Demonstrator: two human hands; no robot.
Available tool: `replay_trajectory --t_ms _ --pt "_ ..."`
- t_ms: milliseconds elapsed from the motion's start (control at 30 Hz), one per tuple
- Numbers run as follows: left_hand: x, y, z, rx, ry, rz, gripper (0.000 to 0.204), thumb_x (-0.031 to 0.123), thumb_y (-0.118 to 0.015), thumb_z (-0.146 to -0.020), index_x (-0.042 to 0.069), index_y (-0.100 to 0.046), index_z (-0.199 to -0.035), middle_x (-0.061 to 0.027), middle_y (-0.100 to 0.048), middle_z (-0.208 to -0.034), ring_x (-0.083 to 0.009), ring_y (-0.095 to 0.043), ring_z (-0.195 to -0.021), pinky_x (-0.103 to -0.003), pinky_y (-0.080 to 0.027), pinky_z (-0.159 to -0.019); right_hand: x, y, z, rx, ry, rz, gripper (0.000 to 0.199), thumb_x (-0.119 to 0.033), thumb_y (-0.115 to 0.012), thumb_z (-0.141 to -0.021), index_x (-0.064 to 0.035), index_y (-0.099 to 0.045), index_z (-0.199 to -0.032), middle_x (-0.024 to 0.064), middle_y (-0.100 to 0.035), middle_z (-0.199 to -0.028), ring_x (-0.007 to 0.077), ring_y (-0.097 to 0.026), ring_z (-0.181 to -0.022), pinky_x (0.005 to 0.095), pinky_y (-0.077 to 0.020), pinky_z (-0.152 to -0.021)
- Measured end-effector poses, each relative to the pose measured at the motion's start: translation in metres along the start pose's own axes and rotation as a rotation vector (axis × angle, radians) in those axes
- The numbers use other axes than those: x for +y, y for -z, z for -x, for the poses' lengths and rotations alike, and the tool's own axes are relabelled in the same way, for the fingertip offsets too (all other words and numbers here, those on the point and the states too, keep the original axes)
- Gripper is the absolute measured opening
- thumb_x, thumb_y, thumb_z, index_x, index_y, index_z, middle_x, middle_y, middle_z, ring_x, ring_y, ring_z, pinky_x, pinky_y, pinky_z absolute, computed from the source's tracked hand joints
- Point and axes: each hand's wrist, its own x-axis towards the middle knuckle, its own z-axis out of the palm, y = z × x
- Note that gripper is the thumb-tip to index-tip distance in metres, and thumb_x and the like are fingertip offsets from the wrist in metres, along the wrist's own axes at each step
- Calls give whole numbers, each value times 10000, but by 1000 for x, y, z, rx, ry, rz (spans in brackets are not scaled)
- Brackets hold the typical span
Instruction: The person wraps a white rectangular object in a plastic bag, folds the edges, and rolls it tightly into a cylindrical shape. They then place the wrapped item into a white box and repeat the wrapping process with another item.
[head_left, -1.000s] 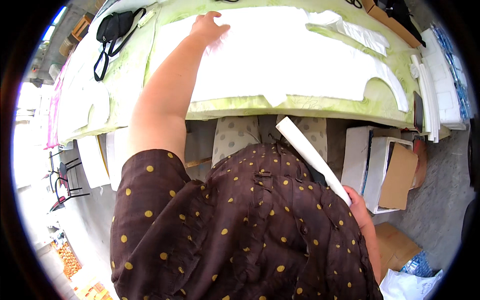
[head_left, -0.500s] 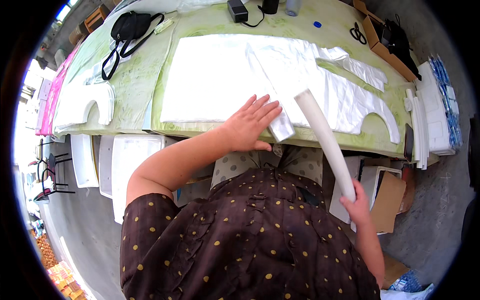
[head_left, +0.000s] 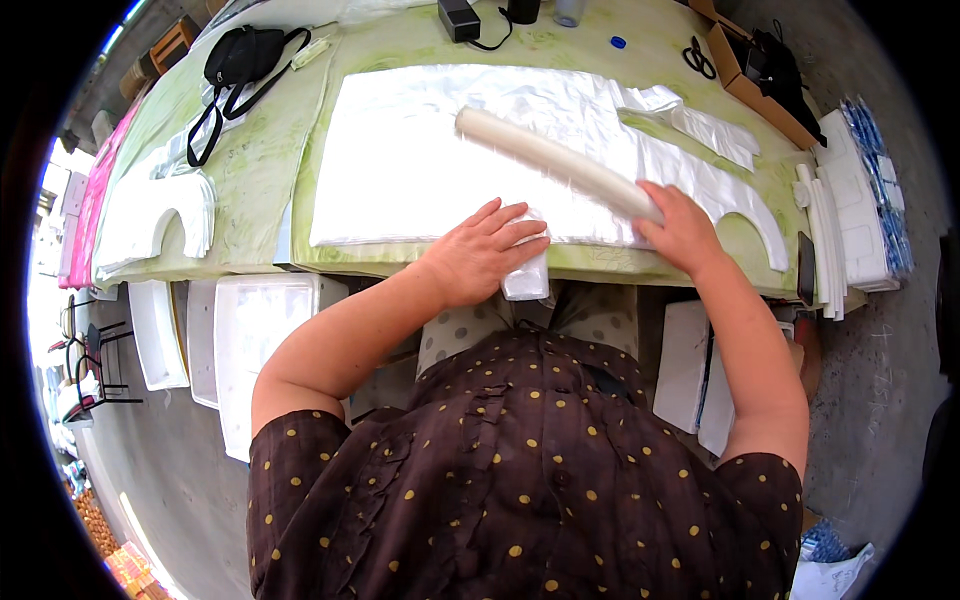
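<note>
Head view. The person's left hand (head_left: 485, 255) lies palm down at the near edge of the table (head_left: 390, 256), its fingers extended and slightly spread over a narrow folded strip (head_left: 527, 283) of white plastic; the hand is not closed around anything. The lower end of the strip projects beyond the table's edge. The right hand (head_left: 678, 225) grasps a long white tube (head_left: 550, 156) near its lower right end, with the fingers over the top. The tube slants from upper left to lower right above the white plastic sheets (head_left: 385, 165), which are spread flat across the middle of the table; whether it touches them along its length cannot be told. At the right, the sheets are cut away in a curved notch, and a crumpled arm of plastic extends above it.

Around the sheets, on a pale green patterned cover, are a black bag (head_left: 240, 58) with a strap at the upper left, a second stack of white plastic (head_left: 140, 225) below it, a black power adapter (head_left: 460, 20) at the far edge, a small blue cap (head_left: 618, 42), black-handled scissors (head_left: 698, 62) and an open cardboard box (head_left: 735, 75). Slender white rolls (head_left: 828, 245) lie at the right edge. White bins (head_left: 262, 350) stand beneath the table, on the left.
</note>
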Motion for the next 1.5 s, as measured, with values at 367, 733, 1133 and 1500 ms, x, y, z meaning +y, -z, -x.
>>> replay_trajectory --t_ms 367,733,1133,1500 --pt "3 0 -2 -39 38 -20 759 21 -549 -746 145 -436 -1486 -43 -409 -1528 -279 -274 -1481 -476 -179 -1243 32 10 -6 139 161 -10 533 -288 -692 -835 -131 -586 -1334 122 -627 -1055 345 -570 -1021 427 -456 -938" --pt "6 4 -3 -9 103 -71 793 49 -580 -743 155 -395 -1507 -60 -361 -1558 -311 -242 -1491 -499 -161 -1241 52 -14 -29 298 -48 107 553 -287 -696 -835 -133 -569 -1350 124 -623 -1094 341 -560 -1045 411 -453 -940" --pt "-7 -17 2 353 198 -61 960 139 -746 -713 157 -246 -1532 -135 -255 -1594 -377 -203 -1498 -541 -171 -1228 55 -3 55 175 351 -54 530 -139 -740 -767 -111 -608 -1280 107 -620 -1003 326 -546 -949 430 -443 -868" --pt "10 -2 -3 6 306 -44 842 129 -708 -780 189 -343 -1536 -10 -385 -1571 -230 -255 -1502 -483 -108 -1252 85 12 135 40 360 -105 650 -33 -783 -635 -91 -625 -1264 125 -597 -1074 347 -549 -983 418 -442 -892"
